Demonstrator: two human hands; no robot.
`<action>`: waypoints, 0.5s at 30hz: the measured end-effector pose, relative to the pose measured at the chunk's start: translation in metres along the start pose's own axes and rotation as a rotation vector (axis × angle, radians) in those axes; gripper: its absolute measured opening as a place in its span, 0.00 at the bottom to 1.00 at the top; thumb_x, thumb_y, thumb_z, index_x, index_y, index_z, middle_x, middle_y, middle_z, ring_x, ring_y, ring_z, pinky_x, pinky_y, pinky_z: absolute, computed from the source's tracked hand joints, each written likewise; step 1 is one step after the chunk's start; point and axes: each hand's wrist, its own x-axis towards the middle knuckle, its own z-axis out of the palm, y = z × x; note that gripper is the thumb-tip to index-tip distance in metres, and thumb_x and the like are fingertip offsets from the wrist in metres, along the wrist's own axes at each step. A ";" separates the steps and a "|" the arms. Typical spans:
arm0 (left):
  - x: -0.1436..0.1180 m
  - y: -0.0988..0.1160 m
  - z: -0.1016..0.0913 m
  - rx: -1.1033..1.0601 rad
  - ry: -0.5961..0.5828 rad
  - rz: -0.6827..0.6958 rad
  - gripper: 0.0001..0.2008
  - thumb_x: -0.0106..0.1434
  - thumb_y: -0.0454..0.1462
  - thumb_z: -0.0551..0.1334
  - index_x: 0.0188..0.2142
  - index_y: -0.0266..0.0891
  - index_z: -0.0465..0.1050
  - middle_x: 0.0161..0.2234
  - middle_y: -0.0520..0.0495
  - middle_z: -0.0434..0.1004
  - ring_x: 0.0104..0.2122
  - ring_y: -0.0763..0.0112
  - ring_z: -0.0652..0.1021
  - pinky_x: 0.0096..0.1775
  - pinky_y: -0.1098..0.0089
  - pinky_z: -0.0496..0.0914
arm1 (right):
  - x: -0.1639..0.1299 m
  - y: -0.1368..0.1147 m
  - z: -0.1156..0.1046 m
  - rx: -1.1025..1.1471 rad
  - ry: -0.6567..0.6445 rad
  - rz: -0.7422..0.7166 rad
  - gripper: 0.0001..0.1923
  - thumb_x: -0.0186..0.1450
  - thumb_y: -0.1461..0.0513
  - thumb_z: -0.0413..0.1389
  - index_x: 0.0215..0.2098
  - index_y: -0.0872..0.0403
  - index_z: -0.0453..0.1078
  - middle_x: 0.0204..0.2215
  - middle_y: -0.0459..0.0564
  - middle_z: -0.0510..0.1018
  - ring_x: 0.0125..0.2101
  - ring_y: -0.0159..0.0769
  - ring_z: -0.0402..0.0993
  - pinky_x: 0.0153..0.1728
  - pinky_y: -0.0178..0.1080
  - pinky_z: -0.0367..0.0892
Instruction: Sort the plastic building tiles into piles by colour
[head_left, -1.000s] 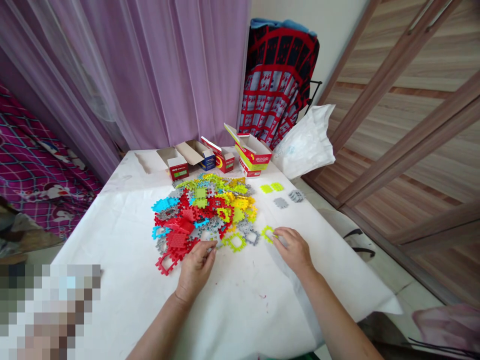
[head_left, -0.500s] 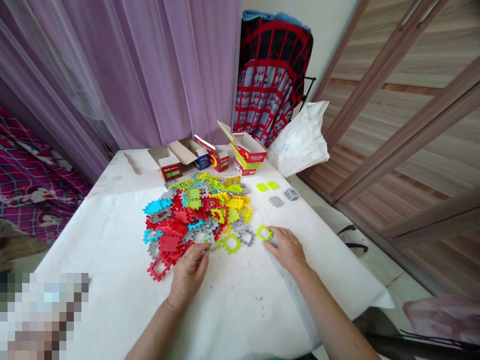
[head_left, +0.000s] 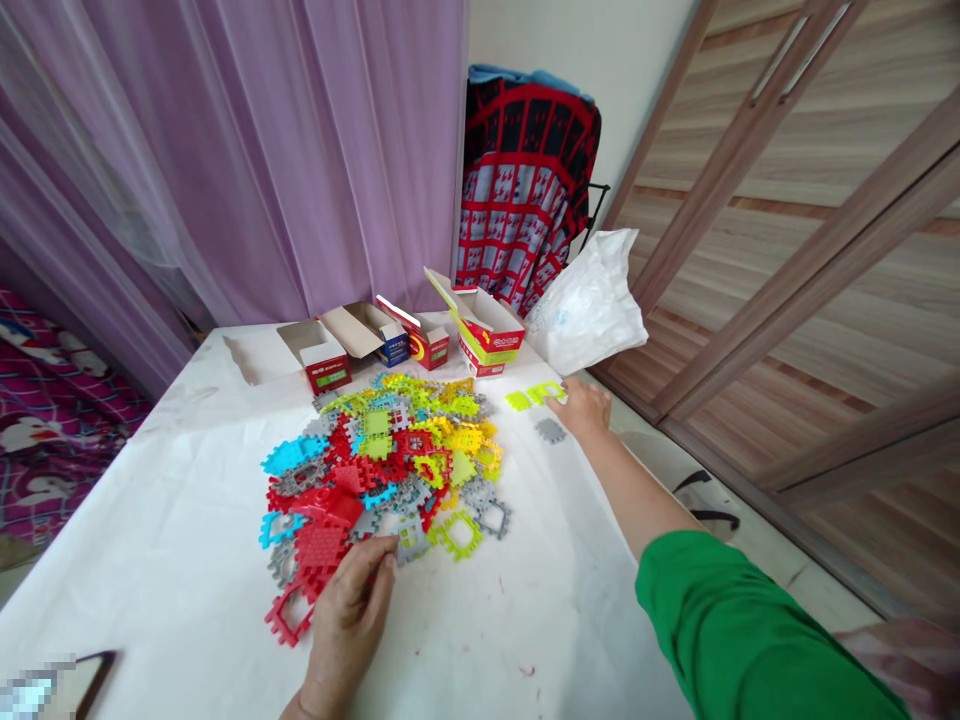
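Observation:
My left hand (head_left: pixel 351 608) is closed at the near edge of the pile, thumb and index finger pinching the edge of a grey window-patterned plastic building tile (head_left: pixel 412 538). Red building tiles (head_left: pixel 319 548) lie just beside its knuckles. Stretched out to the far right of the table, my right hand (head_left: pixel 587 408) grips a lime-green square frame tile (head_left: pixel 553 391) at its right side. Left of that frame lies a solid lime-green tile (head_left: pixel 517 401). Nearer to me is a flat grey tile (head_left: pixel 550 431). The grey stack by the right hand is hidden behind it.
Mixed notched tiles (head_left: pixel 405 440) are heaped mid-table. Several opened cardboard boxes, such as a red and green one (head_left: pixel 487 330), line the back edge. A white plastic bag (head_left: pixel 589 300) stands at the back right corner. A dark-edged device (head_left: pixel 60 685) sits at the lower left.
My right hand has carried the lime-green frame tile away from the pile to the back right tiles. My left hand stays by the pile's near edge. The camera view has tilted slightly upward.

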 end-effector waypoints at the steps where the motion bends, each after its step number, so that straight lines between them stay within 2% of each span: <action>1: 0.000 -0.001 -0.001 0.003 0.000 -0.007 0.08 0.63 0.36 0.59 0.41 0.42 0.74 0.35 0.48 0.81 0.34 0.69 0.81 0.36 0.73 0.77 | 0.008 -0.002 0.002 -0.018 -0.027 0.017 0.20 0.62 0.51 0.56 0.46 0.55 0.71 0.40 0.59 0.79 0.45 0.49 0.69 0.44 0.46 0.55; 5: 0.001 -0.001 0.000 -0.007 -0.014 -0.037 0.09 0.63 0.37 0.59 0.42 0.42 0.74 0.35 0.47 0.81 0.33 0.69 0.82 0.33 0.74 0.77 | 0.024 -0.008 0.013 -0.049 -0.094 0.046 0.20 0.63 0.51 0.56 0.47 0.54 0.71 0.41 0.59 0.78 0.47 0.49 0.67 0.46 0.46 0.53; 15: 0.000 0.000 -0.001 -0.025 -0.058 -0.077 0.09 0.64 0.38 0.57 0.42 0.41 0.74 0.32 0.47 0.80 0.30 0.69 0.81 0.31 0.74 0.77 | 0.030 -0.012 0.029 -0.099 -0.184 0.014 0.22 0.63 0.49 0.55 0.48 0.55 0.71 0.40 0.60 0.77 0.48 0.50 0.66 0.47 0.47 0.52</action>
